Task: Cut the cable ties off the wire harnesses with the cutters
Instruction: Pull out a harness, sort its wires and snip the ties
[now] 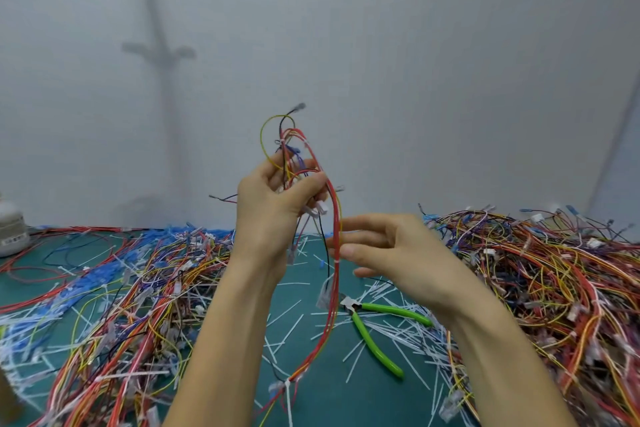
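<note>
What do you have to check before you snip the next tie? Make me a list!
1. Harness held: left hand grips the wire harness. Ok.
2. Tie to cut found: a white cable tie shows by the harness's bottom loop. Ok.
3. Cutters in hand: the green-handled cutters lie on the mat; right hand is open, with no tool. Not ok.
4. Cutters close by: just below the right hand. Ok.
5. Blades sharp: cannot tell.
</note>
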Motion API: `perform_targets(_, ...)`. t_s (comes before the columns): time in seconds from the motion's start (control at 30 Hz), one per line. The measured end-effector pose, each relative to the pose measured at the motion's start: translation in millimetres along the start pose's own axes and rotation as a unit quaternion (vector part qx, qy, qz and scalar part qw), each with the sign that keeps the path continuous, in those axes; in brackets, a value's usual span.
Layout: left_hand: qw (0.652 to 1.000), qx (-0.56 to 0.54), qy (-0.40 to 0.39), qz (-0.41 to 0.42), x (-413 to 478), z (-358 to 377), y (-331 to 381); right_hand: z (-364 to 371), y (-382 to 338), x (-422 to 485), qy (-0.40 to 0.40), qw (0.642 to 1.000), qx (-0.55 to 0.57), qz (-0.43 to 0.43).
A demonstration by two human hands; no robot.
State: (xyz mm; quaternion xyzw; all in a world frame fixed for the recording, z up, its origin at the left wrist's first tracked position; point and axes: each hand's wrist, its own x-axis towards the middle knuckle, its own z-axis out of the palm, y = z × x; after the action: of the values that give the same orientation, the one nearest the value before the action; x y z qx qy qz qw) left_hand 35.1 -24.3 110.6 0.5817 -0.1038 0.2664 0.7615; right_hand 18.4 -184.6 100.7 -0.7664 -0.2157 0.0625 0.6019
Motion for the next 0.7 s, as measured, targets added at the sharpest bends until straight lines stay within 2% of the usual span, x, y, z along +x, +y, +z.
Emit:
perform_targets(0.13,0.997,-0.072,0.022,-0.002,-0.1,3.9,-2.2,5.6,-0.7,2.6,0.043,0.996,-0.038,-0.067)
perform_targets(0.2,0.998,-0.065,0.012,-0.021,0.2,3.5,-2.2,7.1,-1.7,3.0,0.074,0.992,-0.030,-0.096)
perform_targets(0.23,0.999,-0.031,0.002,-0.034,0.5,2.1,-2.1,7.3,-2.6,3.2,0.092,0.990,-0.013,-0.108)
perform_targets(0.3,0.992,0.113,-0.026,-0.048,0.6,-3.2,-3.7,6.1,-4.1,3.8,0.130,0.983,0.021,-0.130)
perform_targets(0.37,0.959,0.274,-0.066,-0.034,-0.2,-7.9,-4.2,3.9,-5.7,3.7,0.161,0.974,0.042,-0.154)
perform_targets(0.43,0.935,0.329,-0.121,-0.043,-2.5,-8.1,0.4,2.4,-5.7,3.6,0.183,0.966,0.055,-0.173)
perform_targets(0.53,0.924,0.274,-0.246,-0.105,-6.9,-8.9,7.0,2.7,-5.3,4.0,0.193,0.961,0.065,-0.187)
perform_targets(0.6,0.912,0.231,-0.322,-0.107,-8.8,-9.7,5.8,2.9,-4.0,5.0,0.202,0.957,0.083,-0.189)
perform_targets(0.63,0.913,0.213,-0.336,-0.095,-9.2,-9.6,3.9,2.6,-3.6,5.4,0.208,0.955,0.092,-0.189)
perform_targets(0.7,0.926,0.197,-0.314,-0.070,-9.4,-6.9,0.9,2.2,-3.1,5.3,0.212,0.952,0.101,-0.194)
